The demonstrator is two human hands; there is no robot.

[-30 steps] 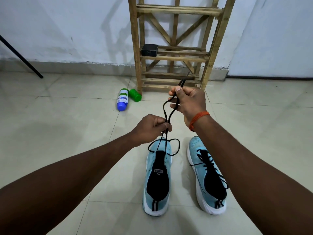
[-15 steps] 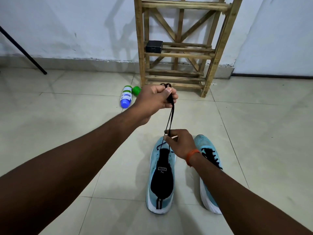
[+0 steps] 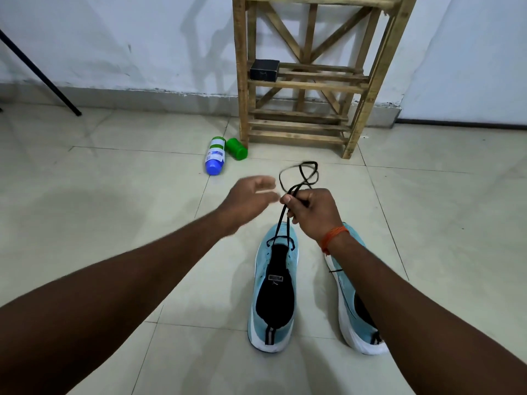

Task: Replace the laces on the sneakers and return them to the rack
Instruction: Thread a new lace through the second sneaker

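Note:
Two light-blue sneakers stand side by side on the tiled floor. The left sneaker (image 3: 275, 283) has its black tongue bare, and a black lace (image 3: 300, 176) runs only through its front eyelets. My right hand (image 3: 310, 212) pinches both strands of that lace above the toe, and the loose ends loop beyond my fingers. My left hand (image 3: 251, 199) is blurred, fingers loosely spread, just left of the lace and holding nothing. The right sneaker (image 3: 353, 300) is laced and partly hidden behind my right forearm. The wooden rack (image 3: 310, 86) stands against the wall ahead.
A small black box (image 3: 264, 70) sits on the rack's middle shelf. A blue-capped white bottle (image 3: 215, 155) and a green cup (image 3: 236, 149) lie on the floor by the rack's left leg. A black tripod leg (image 3: 42, 78) slants down at the far left.
My left hand let go of the lace ends and dropped lower. My right hand rose from the sneaker's toe and now holds the lace strands higher up.

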